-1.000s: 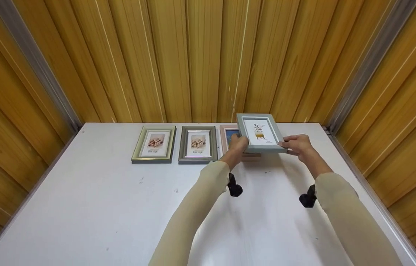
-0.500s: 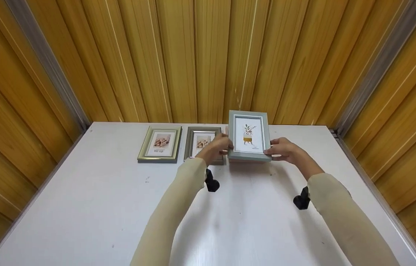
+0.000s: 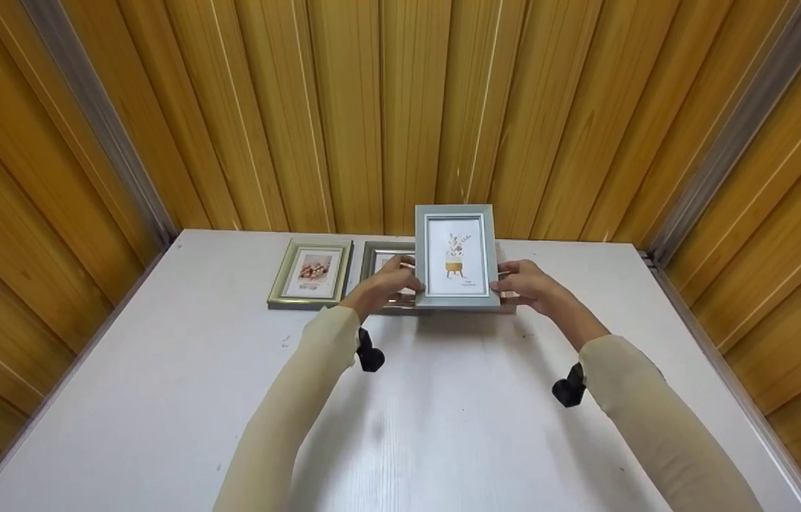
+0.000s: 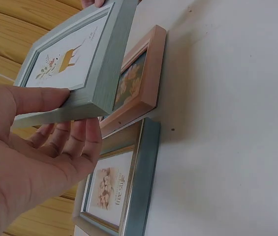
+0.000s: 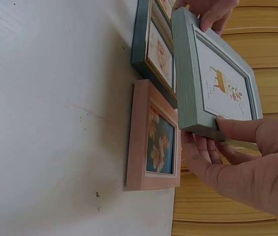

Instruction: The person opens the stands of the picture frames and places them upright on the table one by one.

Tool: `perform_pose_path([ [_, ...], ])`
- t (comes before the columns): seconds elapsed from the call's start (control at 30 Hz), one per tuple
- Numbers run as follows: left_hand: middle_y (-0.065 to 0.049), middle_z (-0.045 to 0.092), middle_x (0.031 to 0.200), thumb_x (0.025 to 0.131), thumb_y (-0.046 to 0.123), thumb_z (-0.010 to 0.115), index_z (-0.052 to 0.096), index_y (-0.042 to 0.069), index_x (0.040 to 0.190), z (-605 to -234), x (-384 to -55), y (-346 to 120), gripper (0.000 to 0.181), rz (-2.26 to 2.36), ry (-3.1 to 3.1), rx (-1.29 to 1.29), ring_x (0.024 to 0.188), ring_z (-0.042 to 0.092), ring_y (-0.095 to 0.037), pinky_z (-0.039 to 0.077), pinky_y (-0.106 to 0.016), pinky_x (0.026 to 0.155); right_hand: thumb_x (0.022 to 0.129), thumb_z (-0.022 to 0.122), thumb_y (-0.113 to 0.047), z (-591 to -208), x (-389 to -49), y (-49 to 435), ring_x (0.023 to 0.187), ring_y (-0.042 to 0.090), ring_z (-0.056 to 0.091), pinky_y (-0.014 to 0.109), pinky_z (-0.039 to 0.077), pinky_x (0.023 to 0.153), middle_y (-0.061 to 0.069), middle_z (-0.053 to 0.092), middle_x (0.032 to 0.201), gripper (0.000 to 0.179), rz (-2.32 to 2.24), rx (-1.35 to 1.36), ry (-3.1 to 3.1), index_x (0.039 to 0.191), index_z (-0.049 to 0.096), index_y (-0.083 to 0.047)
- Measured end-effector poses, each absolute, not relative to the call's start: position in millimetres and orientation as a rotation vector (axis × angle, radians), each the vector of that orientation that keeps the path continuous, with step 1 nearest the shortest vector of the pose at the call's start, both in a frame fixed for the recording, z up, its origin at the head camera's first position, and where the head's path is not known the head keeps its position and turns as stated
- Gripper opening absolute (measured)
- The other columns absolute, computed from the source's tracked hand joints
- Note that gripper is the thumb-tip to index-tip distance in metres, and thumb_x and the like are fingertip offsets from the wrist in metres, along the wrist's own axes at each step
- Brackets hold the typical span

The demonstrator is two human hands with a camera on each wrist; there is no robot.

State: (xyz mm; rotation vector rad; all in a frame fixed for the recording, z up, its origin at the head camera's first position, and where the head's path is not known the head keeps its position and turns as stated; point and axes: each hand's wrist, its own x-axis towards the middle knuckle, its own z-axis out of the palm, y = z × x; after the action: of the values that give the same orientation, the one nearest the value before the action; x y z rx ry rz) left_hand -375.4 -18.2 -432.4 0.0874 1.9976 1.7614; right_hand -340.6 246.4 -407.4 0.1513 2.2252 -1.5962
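Both hands hold a grey-green picture frame [image 3: 457, 301] raised above the white table, its face turned up toward the head camera. Inside it is a print of a plant in a yellow pot on legs. The left hand [image 3: 387, 283] pinches its left edge, thumb on the front and fingers beneath; the right hand [image 3: 527, 284] grips the right edge likewise. Under it lies a pink picture frame [image 5: 139, 152] with a flower picture, mostly hidden in the head view. Left of that lies a grey-brown picture frame [image 4: 147, 172], partly covered by the left hand in the head view.
A light green-gold picture frame [image 3: 311, 273] lies at the left end of the row. The white table [image 3: 400, 427] meets a yellow wood-panelled wall [image 3: 343, 114] at the back, with panelled walls on both sides too.
Both hands have carried the grey-green picture frame leftward, from the right of the pink frame to over the pink and grey-brown ones. It has also tilted more upright toward the head camera.
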Motion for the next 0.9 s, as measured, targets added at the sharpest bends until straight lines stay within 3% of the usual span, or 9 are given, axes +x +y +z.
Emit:
perform_pose_path([
  [0.27,-0.008,0.047,0.126,0.09,-0.007,0.062,0.039,0.007,0.145,-434.3,-375.4,-33.9,0.061,1.804,1.971,0.157,0.106,0.052,-0.018,0.055,-0.036,0.092,0.102,0.055,-0.002,-399.2,-337.4,239.5,0.128,0.027,0.046,0.048,0.039,0.119,0.021,0.04,0.148,0.061,-1.612,0.133,2.232,0.155,0.028,0.008],
  [0.4,-0.01,0.049,0.129,0.091,-0.008,0.062,0.039,0.006,0.144,-430.1,-376.5,-39.9,0.06,1.813,1.988,0.21,0.109,0.054,-0.02,0.053,-0.041,0.103,0.101,0.056,-0.003,-394.5,-336.1,234.9,0.125,0.027,0.048,0.047,0.042,0.117,0.019,0.042,0.143,0.058,-1.614,0.13,2.246,0.153,0.031,0.008],
  [0.67,-0.016,0.05,0.133,0.09,-0.01,0.063,0.039,0.006,0.142,-420.3,-373.9,-46.6,0.059,1.845,1.954,0.261,0.114,0.056,-0.024,0.047,-0.048,0.112,0.101,0.055,-0.001,-390.6,-334.1,233.5,0.128,0.03,0.052,0.047,0.047,0.113,0.023,0.043,0.151,0.059,-1.648,0.121,2.258,0.155,0.032,0.005],
  [0.9,-0.014,0.052,0.13,0.089,-0.01,0.064,0.04,0.009,0.14,-419.0,-372.8,-45.6,0.06,1.853,1.952,0.28,0.112,0.057,-0.024,0.047,-0.049,0.112,0.102,0.058,-0.008,-389.5,-329.6,238.3,0.114,0.024,0.056,0.049,0.05,0.11,0.015,0.048,0.132,0.064,-1.713,0.09,2.263,0.159,0.031,-0.007],
])
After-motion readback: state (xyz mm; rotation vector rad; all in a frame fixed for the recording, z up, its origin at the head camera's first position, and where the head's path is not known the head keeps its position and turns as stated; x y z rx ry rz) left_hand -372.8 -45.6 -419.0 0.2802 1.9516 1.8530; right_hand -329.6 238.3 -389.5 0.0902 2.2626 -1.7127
